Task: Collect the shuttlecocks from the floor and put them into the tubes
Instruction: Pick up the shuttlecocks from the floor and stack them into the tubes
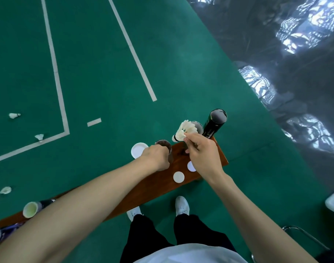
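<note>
Head view: right hand (202,154) pinches a stack of feather-light, crushable shuttlecocks (185,130) by the skirt; left hand (156,156) grips an open tube (163,145) on the bench (143,188).

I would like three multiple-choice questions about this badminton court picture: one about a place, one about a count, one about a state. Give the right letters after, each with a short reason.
1. Where do the upright tubes stand?
A. on the wooden bench
B. on the green floor
C. on a metal chair

2. How many loose shuttlecocks lie on the green floor at the left?
A. one
B. three
C. six

3. What is the right hand doing?
A. hanging idle
B. pressing a lid flat
C. pinching shuttlecocks

Answers:
1 A: the open black tube and the tube that the left hand grips both stand on the wooden bench.
2 B: one shuttlecock lies far left, a second by the white line, a third nearer.
3 C: the right hand pinches the white shuttlecocks above the bench.
</note>
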`<state>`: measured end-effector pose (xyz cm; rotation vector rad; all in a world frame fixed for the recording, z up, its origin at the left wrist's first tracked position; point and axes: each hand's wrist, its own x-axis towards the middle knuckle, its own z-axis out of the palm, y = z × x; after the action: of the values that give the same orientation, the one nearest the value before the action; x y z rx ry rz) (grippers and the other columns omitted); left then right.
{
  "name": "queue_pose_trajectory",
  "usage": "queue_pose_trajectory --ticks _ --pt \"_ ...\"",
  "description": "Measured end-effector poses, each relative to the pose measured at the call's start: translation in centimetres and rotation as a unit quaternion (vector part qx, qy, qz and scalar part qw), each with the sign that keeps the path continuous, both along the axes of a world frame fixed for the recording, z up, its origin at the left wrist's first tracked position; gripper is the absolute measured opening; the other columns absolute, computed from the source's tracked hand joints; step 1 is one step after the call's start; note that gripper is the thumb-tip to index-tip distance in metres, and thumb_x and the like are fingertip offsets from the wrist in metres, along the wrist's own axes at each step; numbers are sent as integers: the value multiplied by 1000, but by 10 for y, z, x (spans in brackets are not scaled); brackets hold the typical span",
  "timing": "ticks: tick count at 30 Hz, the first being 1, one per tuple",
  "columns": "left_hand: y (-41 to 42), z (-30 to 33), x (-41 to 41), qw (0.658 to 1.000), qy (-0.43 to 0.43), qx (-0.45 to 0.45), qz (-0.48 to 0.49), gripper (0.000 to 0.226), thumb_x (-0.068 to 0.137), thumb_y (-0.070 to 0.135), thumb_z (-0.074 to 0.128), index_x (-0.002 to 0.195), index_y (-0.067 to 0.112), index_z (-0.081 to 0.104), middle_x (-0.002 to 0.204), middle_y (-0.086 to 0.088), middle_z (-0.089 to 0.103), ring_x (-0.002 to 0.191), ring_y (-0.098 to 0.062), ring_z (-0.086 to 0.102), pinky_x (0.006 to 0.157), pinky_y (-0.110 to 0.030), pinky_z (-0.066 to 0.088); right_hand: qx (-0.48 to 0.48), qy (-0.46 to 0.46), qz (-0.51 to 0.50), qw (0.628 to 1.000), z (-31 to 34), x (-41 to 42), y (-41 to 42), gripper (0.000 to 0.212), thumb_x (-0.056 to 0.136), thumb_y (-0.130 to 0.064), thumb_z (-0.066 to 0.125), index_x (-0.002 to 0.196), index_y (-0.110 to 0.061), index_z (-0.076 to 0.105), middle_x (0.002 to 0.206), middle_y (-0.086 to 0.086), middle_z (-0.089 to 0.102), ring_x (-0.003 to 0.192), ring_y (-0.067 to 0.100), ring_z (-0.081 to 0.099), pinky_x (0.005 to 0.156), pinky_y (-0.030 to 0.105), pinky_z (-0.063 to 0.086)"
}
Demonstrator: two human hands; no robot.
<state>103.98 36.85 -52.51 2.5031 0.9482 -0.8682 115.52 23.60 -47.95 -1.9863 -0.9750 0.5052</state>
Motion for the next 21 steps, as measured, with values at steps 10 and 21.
queue_pose_trajectory --ticks 10,21 --pt "2 22 -5 998 -55 19 6 22 85 26 55 100 19 69 82 -3 56 89 -33 65 65 -34 41 -9 -19 30 999 -9 -7 6 25 104 -17 60 123 -13 75 117 -2 75 90 23 71 77 40 60" --pt "41 100 -48 983 -141 89 75 50 90 19 49 134 38 64 127 -6 70 111 -36 65 88 -43 54 -53 -184 159 968 -27 -7 30 25 100 -11 57 114 -19 76 117 -4 74 91 26 71 63 37 57"
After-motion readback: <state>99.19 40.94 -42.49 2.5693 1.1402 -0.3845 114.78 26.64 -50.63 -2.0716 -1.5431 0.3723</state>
